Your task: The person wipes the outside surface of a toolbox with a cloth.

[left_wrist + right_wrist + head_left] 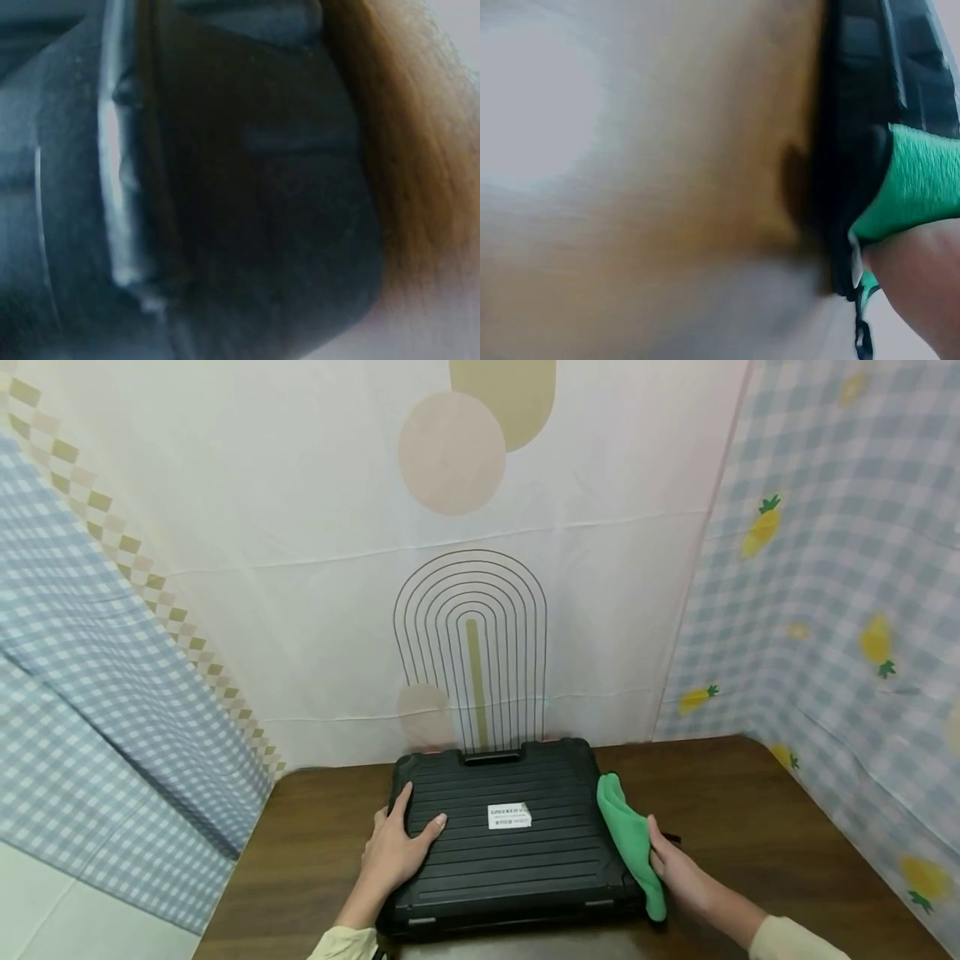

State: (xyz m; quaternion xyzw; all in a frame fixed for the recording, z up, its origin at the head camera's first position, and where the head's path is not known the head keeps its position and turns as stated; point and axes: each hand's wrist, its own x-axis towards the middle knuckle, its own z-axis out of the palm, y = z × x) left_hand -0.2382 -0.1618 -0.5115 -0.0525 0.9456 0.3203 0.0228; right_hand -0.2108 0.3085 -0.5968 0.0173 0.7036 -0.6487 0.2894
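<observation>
A black ribbed plastic case point(517, 852) with a white label point(509, 816) lies flat on the brown table. My left hand point(393, 852) rests on its left edge, thumb spread over the lid and index finger stretched along the side. In the left wrist view the case's dark edge point(285, 195) fills most of the picture. My right hand point(684, 870) holds a green cloth point(630, 831) with black edging along the case's right side. The right wrist view shows the cloth point(922, 180) between this hand and the case, with a short black cord point(862, 337) hanging by it.
The wooden table point(750, 802) extends to both sides of the case. A patterned white curtain point(330, 635) hangs behind it. Blue checked curtains stand at the left point(127, 693) and, with pineapples, at the right point(817, 635).
</observation>
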